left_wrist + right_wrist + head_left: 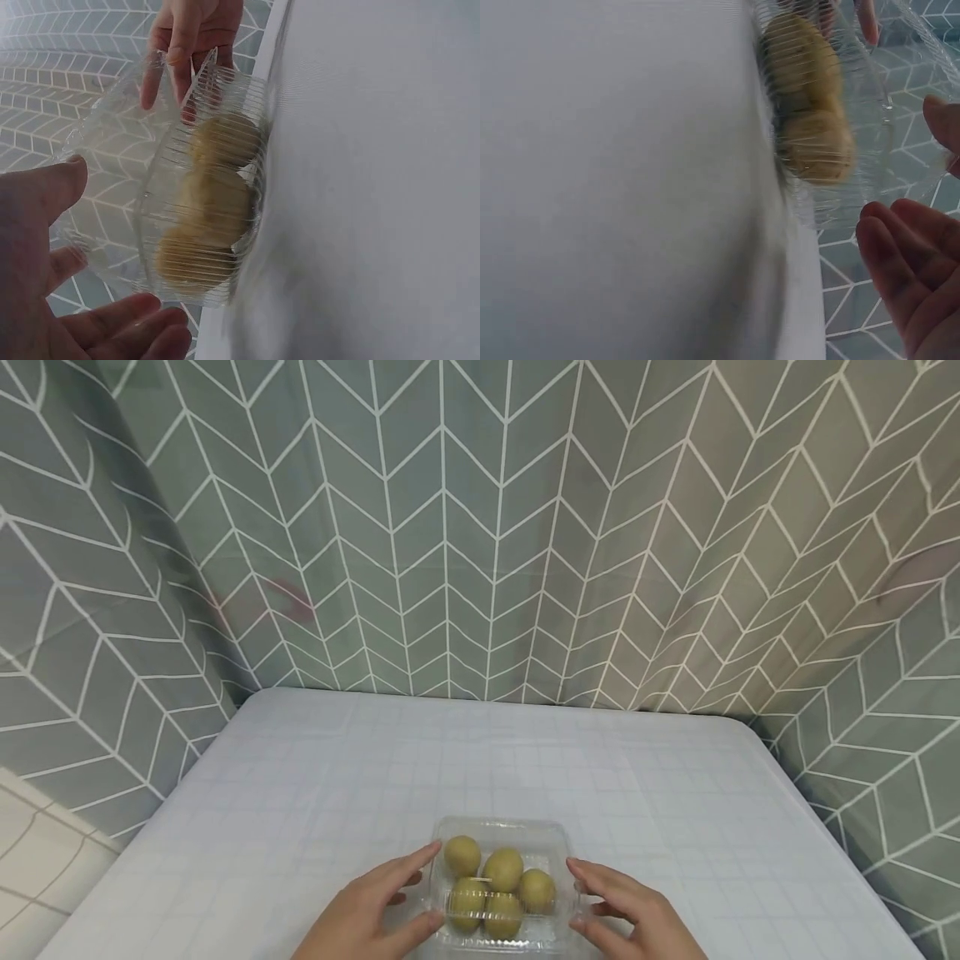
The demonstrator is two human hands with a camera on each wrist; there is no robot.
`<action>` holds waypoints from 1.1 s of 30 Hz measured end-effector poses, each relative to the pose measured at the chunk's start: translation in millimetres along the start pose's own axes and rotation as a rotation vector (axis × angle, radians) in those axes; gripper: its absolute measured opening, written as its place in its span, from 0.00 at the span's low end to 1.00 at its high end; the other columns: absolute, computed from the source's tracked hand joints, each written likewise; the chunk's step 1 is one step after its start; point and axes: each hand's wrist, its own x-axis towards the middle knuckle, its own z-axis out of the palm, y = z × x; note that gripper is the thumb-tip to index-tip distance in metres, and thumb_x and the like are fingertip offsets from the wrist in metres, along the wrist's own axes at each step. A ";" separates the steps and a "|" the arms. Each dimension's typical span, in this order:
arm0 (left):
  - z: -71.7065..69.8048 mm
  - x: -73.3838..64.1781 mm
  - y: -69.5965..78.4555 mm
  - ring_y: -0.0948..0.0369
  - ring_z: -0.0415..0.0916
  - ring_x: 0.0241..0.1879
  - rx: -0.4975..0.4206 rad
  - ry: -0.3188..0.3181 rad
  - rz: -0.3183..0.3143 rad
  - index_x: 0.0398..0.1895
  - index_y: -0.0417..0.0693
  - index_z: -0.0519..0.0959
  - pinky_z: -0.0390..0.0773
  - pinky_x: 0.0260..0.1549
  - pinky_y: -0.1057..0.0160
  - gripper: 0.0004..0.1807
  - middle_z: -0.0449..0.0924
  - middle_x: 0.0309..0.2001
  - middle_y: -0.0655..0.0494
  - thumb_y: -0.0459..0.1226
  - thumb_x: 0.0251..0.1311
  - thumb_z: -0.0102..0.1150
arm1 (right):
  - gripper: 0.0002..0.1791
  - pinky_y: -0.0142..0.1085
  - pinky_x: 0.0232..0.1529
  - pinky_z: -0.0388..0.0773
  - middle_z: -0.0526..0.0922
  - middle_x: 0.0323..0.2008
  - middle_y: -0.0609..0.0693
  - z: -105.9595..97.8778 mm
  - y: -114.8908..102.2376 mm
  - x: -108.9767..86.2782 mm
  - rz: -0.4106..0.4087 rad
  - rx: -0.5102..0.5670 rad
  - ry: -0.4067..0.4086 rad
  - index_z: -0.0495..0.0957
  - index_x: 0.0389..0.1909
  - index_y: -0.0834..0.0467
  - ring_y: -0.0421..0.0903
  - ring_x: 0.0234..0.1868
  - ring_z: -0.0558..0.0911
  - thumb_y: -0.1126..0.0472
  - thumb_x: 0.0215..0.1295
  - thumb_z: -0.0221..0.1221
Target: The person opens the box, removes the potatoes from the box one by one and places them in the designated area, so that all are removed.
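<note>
A clear plastic clamshell box (547,935) stands near the table's front edge. Inside lie several round, yellow-green pieces of produce (502,870); their exact kind is unclear. From the left, my left hand (375,902) holds the box's clear lid (112,187), thumb and forefinger at its edge and the other fingers loosely bent. On the opposite side my right hand (633,910) holds the lid too, thumb and fingers at its rim. Both wrist views show the lid tilted up from the ribbed base (832,202), with a gap between them.
A white cloth with a faint grid covers the table (450,760). Grey-green curtains (465,527) with white chevron lines hang behind and at both sides. Pale floor tiles (37,860) show at the lower left.
</note>
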 end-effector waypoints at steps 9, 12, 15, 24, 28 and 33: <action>-13.5 15.3 6.0 0.64 0.74 0.56 0.235 0.134 0.046 0.69 0.74 0.69 0.77 0.49 0.51 0.30 0.71 0.63 0.69 0.61 0.64 0.57 | 0.26 0.32 0.36 0.79 0.78 0.51 0.41 -21.0 -8.5 25.0 -0.057 -0.216 0.034 0.74 0.67 0.45 0.34 0.43 0.79 0.61 0.69 0.62; -17.7 28.6 4.6 0.64 0.72 0.59 0.220 0.202 0.113 0.66 0.68 0.75 0.75 0.53 0.51 0.26 0.73 0.63 0.68 0.57 0.65 0.59 | 0.24 0.32 0.37 0.79 0.77 0.50 0.35 -24.3 -9.8 38.6 -0.066 -0.267 0.102 0.76 0.65 0.44 0.33 0.42 0.78 0.61 0.69 0.62; -20.9 44.7 1.5 0.66 0.73 0.59 0.162 0.259 0.171 0.61 0.64 0.79 0.74 0.55 0.54 0.21 0.77 0.58 0.71 0.53 0.67 0.59 | 0.23 0.33 0.38 0.79 0.79 0.48 0.34 -25.8 -8.9 52.1 -0.085 -0.280 0.151 0.77 0.64 0.45 0.33 0.39 0.78 0.61 0.69 0.62; -21.9 83.7 -8.8 0.68 0.80 0.45 -0.070 0.294 0.162 0.56 0.50 0.83 0.80 0.42 0.66 0.17 0.84 0.47 0.68 0.46 0.70 0.58 | 0.19 0.33 0.37 0.80 0.85 0.40 0.40 -23.2 10.5 84.2 -0.041 -0.261 0.216 0.79 0.61 0.55 0.36 0.37 0.80 0.60 0.71 0.60; -18.1 91.9 -17.5 0.68 0.81 0.41 -0.086 0.260 0.102 0.63 0.53 0.78 0.80 0.41 0.66 0.20 0.84 0.44 0.66 0.45 0.70 0.59 | 0.25 0.33 0.38 0.80 0.85 0.41 0.40 -18.8 20.7 93.8 0.010 -0.242 0.191 0.73 0.67 0.57 0.38 0.39 0.83 0.58 0.70 0.61; -11.7 97.0 -28.3 0.68 0.82 0.37 -0.075 0.215 0.057 0.71 0.58 0.69 0.80 0.40 0.65 0.29 0.84 0.44 0.63 0.41 0.68 0.62 | 0.39 0.33 0.40 0.80 0.86 0.42 0.42 -14.5 31.5 99.4 0.081 -0.227 0.174 0.59 0.75 0.59 0.39 0.39 0.84 0.58 0.67 0.64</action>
